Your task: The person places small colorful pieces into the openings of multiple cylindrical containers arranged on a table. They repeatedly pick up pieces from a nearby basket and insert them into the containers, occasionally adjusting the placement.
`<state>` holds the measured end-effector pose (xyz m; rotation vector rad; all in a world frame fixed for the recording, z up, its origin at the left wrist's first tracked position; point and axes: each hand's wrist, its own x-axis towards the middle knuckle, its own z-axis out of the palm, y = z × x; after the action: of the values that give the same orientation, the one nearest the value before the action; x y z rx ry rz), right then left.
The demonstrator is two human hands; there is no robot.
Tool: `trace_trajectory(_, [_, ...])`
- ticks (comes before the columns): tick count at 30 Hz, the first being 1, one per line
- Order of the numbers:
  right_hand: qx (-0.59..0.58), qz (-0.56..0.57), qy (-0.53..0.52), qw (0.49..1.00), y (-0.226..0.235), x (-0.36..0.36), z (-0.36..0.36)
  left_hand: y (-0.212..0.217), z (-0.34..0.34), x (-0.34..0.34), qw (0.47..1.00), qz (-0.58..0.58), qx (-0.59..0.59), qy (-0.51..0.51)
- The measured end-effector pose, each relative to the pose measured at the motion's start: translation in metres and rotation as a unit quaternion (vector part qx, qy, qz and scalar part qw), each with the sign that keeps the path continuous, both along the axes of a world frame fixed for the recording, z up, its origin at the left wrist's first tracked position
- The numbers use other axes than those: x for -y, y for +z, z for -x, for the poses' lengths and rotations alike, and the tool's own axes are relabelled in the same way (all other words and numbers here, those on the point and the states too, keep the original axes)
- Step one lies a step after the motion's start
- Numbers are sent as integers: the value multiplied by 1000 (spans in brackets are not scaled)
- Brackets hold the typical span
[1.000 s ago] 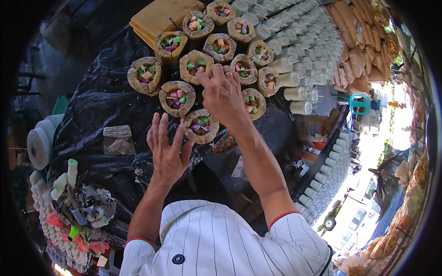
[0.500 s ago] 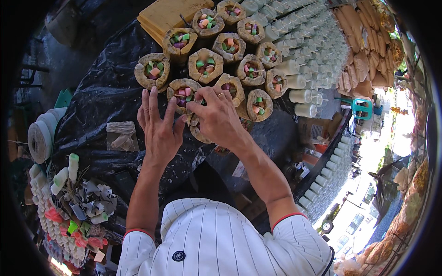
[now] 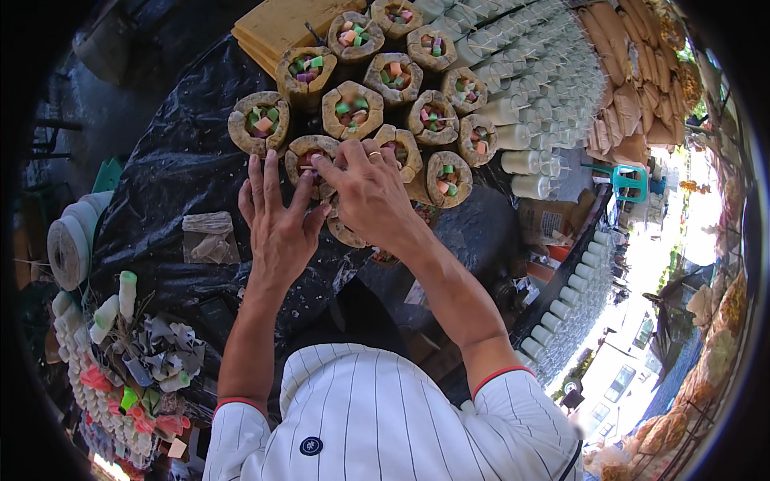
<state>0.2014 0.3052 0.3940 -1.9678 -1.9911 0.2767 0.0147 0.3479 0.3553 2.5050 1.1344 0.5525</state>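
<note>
Fingers (image 3: 265, 172) of your left hand (image 3: 277, 228) are spreading flat and released, grasping nothing, tips resting on the black plastic sheet (image 3: 176, 160) just beside the nearest bark cup (image 3: 309, 160); your right hand (image 3: 369, 196) is curling over that same cup, fingertips pinching at its filling, though whether they're actually holding a piece you can't tell from this angle. That cup is sitting at the near edge of the cluster, touching its neighbours, w/ a partly hidden one (image 3: 345, 232) lying under your right palm. Progress, judged from the layout: most cups are already standing filled w/ small green, pink & orange blocks and packed rim to rim, so the arranging looks well along; what's left appears to be settling the near-row cups under your hands. Count: approx. 12 bark cups are showing, incl. the hidden one, e.g. the far-left cup (image 3: 258, 124) and the central cup (image 3: 351, 108). Two hands, one ring on the right. Behind the cups, rows of white cylinders (image 3: 521, 88) are running too many to count; same goes for the brown paper parcels (image 3: 626, 96) top right. One stack of yellow boards (image 3: 277, 24) is lying top left, one white roll (image 3: 70, 248) at the left edge, one folded clear bag (image 3: 210, 236) on the sheet, and a heap of loose coloured pieces & scraps (image 3: 136, 377) lower left, uncountable.
</note>
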Motion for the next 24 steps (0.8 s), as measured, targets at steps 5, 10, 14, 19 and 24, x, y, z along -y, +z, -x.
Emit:
trace_trajectory(5, [1, 35, 1, 999, 3, 1, 1, -1, 6, -5, 1000, 1, 17, 22])
trace_trajectory(10, [-27, -13, -26, 999, 1, 3, 1, -1, 12, -39, 995, -73, 23, 63])
trace_trajectory(14, [-84, -48, -44, 994, 3, 11, 3, -4, 0, -82, 988, -88, 32, 121])
trace_trajectory(19, [-112, -58, -58, 990, 6, 15, 6, -3, -6, -87, 989, -104, -12, 105])
trace_trajectory(24, [-139, -68, -79, 985, 7, 24, 6, -7, 2, -75, 992, -80, -11, 102])
